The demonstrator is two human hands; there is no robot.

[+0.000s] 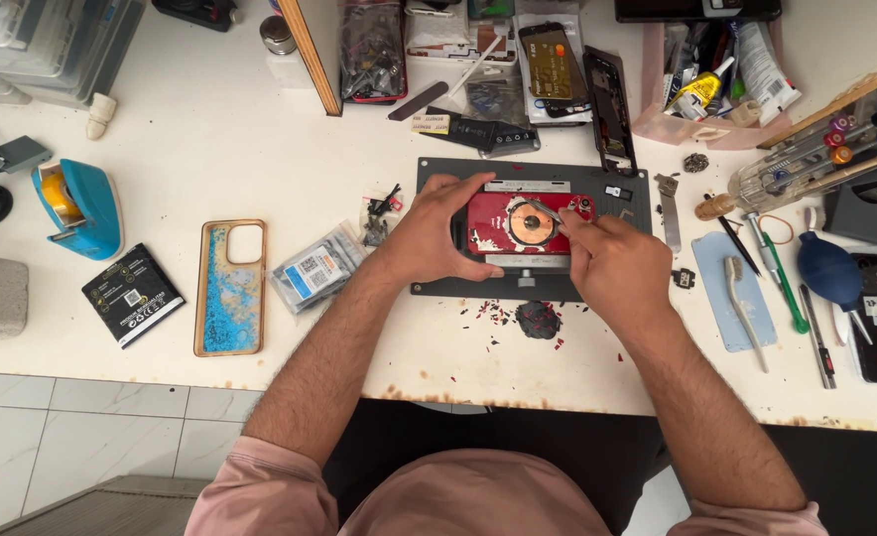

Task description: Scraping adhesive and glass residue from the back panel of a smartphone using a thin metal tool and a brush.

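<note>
On gray mat (438,283), one red phone (498,220), left hand (429,233) gripping it, right hand (612,268) pinching tweezers (546,210)

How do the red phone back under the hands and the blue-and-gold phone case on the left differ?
The red phone back sits clamped on the dark work mat, while the blue-and-gold phone case lies loose on the white table. The left hand and right hand touch the phone back; the case is untouched. The phone back lies crosswise with a round coil showing; the case lies lengthwise, empty. Both are flat.
</note>
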